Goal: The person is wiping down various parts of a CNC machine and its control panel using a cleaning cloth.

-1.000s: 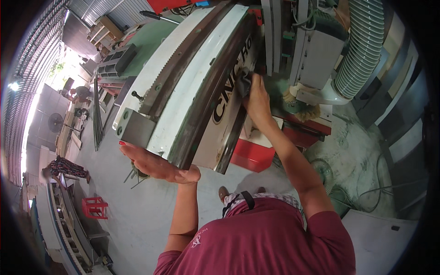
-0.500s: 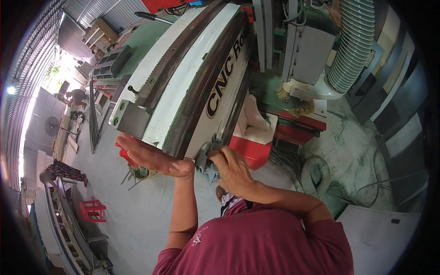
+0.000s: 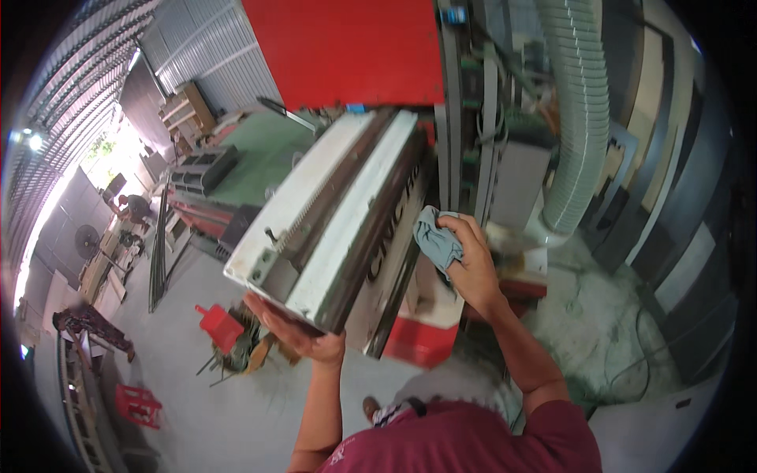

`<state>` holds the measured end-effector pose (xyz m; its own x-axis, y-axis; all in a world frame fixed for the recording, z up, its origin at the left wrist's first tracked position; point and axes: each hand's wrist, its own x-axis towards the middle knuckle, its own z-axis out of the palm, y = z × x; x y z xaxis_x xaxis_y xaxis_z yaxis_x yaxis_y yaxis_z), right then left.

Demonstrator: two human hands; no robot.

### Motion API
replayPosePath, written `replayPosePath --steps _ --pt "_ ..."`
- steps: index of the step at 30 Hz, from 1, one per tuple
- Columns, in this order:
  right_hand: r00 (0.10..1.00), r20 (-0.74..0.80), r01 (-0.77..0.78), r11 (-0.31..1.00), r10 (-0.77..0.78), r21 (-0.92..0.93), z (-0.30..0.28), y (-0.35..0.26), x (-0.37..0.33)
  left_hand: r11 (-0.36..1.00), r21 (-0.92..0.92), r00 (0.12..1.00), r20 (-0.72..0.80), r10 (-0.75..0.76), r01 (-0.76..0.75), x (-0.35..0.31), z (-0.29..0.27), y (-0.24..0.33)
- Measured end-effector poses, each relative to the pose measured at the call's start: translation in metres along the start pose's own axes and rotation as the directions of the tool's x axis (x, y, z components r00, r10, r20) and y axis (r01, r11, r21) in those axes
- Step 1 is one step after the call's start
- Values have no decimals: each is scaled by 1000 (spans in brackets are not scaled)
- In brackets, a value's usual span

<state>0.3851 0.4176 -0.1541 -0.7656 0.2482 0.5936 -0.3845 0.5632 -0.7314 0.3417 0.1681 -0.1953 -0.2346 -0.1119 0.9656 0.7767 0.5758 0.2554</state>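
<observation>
While the right hand (image 3: 473, 258) grips a bunched grey-blue cloth (image 3: 436, 239) between thumb and curled fingers, just beside the flank of a long white machine beam (image 3: 351, 225), the left hand (image 3: 293, 331) lies open against the beam's near end, its fingers stretched out along the lower edge; whether the cloth touches the beam cannot be told from this angle; just above the left fingers sits a grey metal block (image 3: 272, 277), with a dark bolt (image 3: 271, 235) standing beyond it and a toothed rack (image 3: 302, 222) running along the beam away from them; between the two hands, lower than the right fingers, shows a red machine base (image 3: 414, 340); left of the left fingers, well apart, lies a red dustpan (image 3: 221, 327); farther out on that side are a red stool (image 3: 139, 404) and a bent person in patterned clothes (image 3: 98, 327); beyond the right fingers hangs a ribbed hose (image 3: 579, 102), with boards (image 3: 666, 165) leaning well to their right; past the beam's far end, ahead of both hands, rises a red panel (image 3: 347, 55); farthest beyond the left fingers stands a corrugated wall (image 3: 209, 47).
</observation>
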Motion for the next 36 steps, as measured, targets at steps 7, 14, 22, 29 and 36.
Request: replayPosePath --steps 7,14,22,29,36 --pt "790 -117 490 734 -602 -470 -40 -63 111 997 -67 999 -36 28 -31 1 -2 3" --pt "354 -25 425 185 -935 -886 -87 -170 290 998 -66 999 -35 14 -16 -3 -10 -1" --pt "334 -73 155 132 -940 -979 -143 -173 398 995 -95 1000 -7 17 -18 -6 -9 -6" --pt "484 100 310 64 -869 -949 -101 -116 341 991 -110 994 77 80 -71 -29 -14 -32" --pt "281 -267 -70 258 -922 -964 -113 -168 416 987 -111 981 141 133 -118 -35 -13 -34"
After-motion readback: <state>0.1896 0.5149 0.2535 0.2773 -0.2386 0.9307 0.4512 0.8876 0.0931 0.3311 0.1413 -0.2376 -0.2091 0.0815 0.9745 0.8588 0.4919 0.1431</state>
